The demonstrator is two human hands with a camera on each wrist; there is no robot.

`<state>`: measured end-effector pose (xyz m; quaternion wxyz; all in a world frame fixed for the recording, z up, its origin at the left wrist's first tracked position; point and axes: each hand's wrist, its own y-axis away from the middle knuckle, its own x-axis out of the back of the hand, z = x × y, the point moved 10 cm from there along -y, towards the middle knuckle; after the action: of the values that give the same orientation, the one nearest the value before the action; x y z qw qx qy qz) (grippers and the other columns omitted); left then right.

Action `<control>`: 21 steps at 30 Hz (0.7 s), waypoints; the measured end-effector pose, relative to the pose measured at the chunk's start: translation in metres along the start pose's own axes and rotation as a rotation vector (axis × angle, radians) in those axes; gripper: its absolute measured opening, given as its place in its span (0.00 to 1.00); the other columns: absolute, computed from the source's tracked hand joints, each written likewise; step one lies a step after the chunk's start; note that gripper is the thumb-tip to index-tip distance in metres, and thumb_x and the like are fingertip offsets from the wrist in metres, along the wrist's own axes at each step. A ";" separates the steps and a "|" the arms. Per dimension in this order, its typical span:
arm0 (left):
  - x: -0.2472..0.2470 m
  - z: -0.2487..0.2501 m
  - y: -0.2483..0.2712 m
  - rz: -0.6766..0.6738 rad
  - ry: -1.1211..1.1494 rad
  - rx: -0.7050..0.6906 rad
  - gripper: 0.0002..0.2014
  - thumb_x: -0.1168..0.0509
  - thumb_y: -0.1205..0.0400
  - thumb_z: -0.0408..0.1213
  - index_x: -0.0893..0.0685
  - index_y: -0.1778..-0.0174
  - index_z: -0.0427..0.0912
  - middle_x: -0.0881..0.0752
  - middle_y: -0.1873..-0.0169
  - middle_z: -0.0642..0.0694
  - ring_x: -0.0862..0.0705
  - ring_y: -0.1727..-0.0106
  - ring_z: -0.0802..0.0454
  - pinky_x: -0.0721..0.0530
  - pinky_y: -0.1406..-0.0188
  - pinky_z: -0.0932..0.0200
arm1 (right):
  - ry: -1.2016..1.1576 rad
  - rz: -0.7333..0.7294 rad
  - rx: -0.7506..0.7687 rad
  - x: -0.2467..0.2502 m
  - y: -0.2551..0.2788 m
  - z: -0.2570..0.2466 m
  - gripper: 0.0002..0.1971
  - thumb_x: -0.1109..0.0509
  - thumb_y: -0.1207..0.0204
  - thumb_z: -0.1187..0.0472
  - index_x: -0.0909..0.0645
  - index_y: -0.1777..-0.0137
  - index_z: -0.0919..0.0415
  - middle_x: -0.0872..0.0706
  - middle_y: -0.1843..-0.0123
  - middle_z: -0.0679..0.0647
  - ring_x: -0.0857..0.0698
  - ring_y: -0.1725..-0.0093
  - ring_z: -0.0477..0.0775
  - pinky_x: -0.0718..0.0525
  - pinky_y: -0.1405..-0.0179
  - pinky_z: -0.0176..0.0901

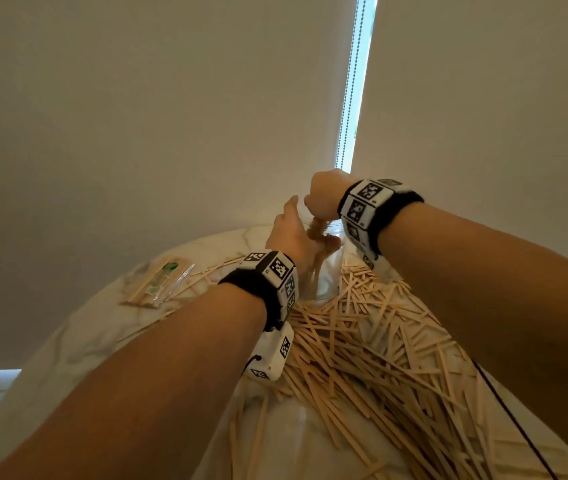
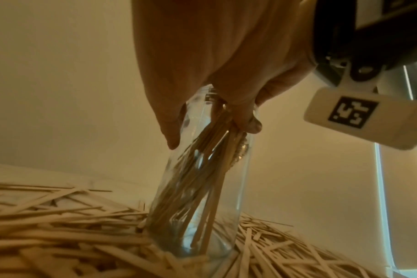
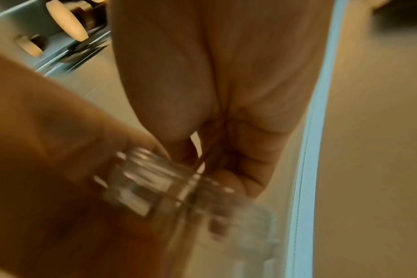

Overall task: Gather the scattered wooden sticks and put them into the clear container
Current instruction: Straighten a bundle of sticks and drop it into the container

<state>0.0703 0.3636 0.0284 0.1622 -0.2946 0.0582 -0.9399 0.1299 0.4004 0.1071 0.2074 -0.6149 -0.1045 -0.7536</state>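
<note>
Dozens of wooden sticks (image 1: pixel 372 344) cover the table (image 1: pixel 78 341) as my left hand (image 1: pixel 291 237) grips the clear container (image 2: pixel 202 178) near the far edge; my right hand (image 1: pixel 322 197) pinches a bundle into it. Next, release.

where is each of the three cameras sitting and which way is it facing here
Head: worn on the head, looking forward and down over both forearms at the left hand, right hand, clear container and scattered sticks on the table.
Left wrist: low, looking along the left hand at the container with sticks inside.
Right wrist: looking along the right hand down at the blurred container mouth.
Shared: all three show the container; head and left wrist show the loose pile.
</note>
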 end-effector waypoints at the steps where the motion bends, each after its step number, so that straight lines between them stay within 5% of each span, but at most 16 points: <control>1: 0.000 -0.001 0.001 0.001 0.000 0.010 0.56 0.20 0.27 0.48 0.52 0.11 0.48 0.30 0.19 0.42 0.27 0.22 0.43 0.24 0.31 0.50 | -0.017 -0.058 0.011 -0.006 0.000 -0.004 0.14 0.42 0.10 0.59 0.20 0.52 0.67 0.20 0.55 0.58 0.22 0.59 0.54 0.19 0.54 0.45; 5: -0.001 -0.003 -0.003 0.015 0.018 0.006 0.54 0.18 0.29 0.48 0.45 0.14 0.42 0.26 0.24 0.42 0.25 0.24 0.42 0.24 0.36 0.55 | -0.159 -0.016 0.037 -0.005 0.003 -0.008 0.17 0.41 0.12 0.55 0.16 0.50 0.68 0.12 0.41 0.61 0.16 0.53 0.56 0.18 0.47 0.46; 7: 0.000 -0.003 0.000 0.011 0.046 0.020 0.56 0.18 0.29 0.49 0.46 0.13 0.43 0.27 0.22 0.42 0.25 0.23 0.41 0.20 0.36 0.57 | -0.238 0.110 0.000 0.011 0.015 0.004 0.19 0.41 0.12 0.52 0.15 0.39 0.66 0.11 0.41 0.59 0.13 0.45 0.59 0.15 0.44 0.47; 9: 0.001 -0.005 0.005 -0.039 0.067 0.046 0.61 0.18 0.30 0.52 0.53 0.11 0.45 0.32 0.17 0.41 0.28 0.21 0.42 0.22 0.38 0.64 | -0.338 0.229 -0.032 0.027 0.034 0.018 0.19 0.39 0.14 0.51 0.14 0.41 0.64 0.11 0.45 0.59 0.13 0.47 0.59 0.14 0.48 0.46; 12: 0.007 -0.015 0.021 -0.133 0.015 0.093 0.67 0.19 0.38 0.63 0.53 0.11 0.44 0.32 0.17 0.38 0.29 0.20 0.39 0.27 0.23 0.47 | -0.457 0.291 -0.065 0.034 0.072 0.032 0.17 0.37 0.16 0.50 0.11 0.47 0.62 0.10 0.52 0.57 0.12 0.51 0.56 0.15 0.53 0.44; 14: 0.018 -0.026 0.035 -0.157 -0.129 0.118 0.56 0.21 0.32 0.61 0.41 0.14 0.40 0.27 0.20 0.38 0.25 0.23 0.39 0.26 0.25 0.43 | -0.468 0.226 -0.044 0.022 0.100 0.031 0.18 0.36 0.15 0.48 0.11 0.48 0.61 0.10 0.55 0.54 0.12 0.55 0.52 0.13 0.55 0.41; 17: 0.039 -0.044 0.055 -0.175 -0.361 0.143 0.37 0.25 0.25 0.58 0.21 0.26 0.38 0.16 0.31 0.42 0.17 0.34 0.44 0.21 0.40 0.53 | -0.405 0.012 -0.001 -0.022 0.139 0.017 0.19 0.35 0.15 0.44 0.14 0.53 0.60 0.14 0.63 0.50 0.15 0.64 0.45 0.14 0.61 0.35; 21: 0.066 -0.081 0.070 -0.215 -0.671 0.213 0.30 0.30 0.22 0.62 0.14 0.38 0.38 0.11 0.45 0.42 0.13 0.46 0.45 0.15 0.45 0.52 | -0.209 -0.339 -0.039 -0.085 0.190 0.008 0.27 0.34 0.23 0.31 0.17 0.58 0.58 0.15 0.61 0.50 0.16 0.60 0.47 0.14 0.47 0.44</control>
<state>-0.0081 0.2768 -0.0166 0.1023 -0.5724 -0.1277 -0.8035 0.2339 0.2496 0.0081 0.0536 -0.6674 -0.2129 -0.7116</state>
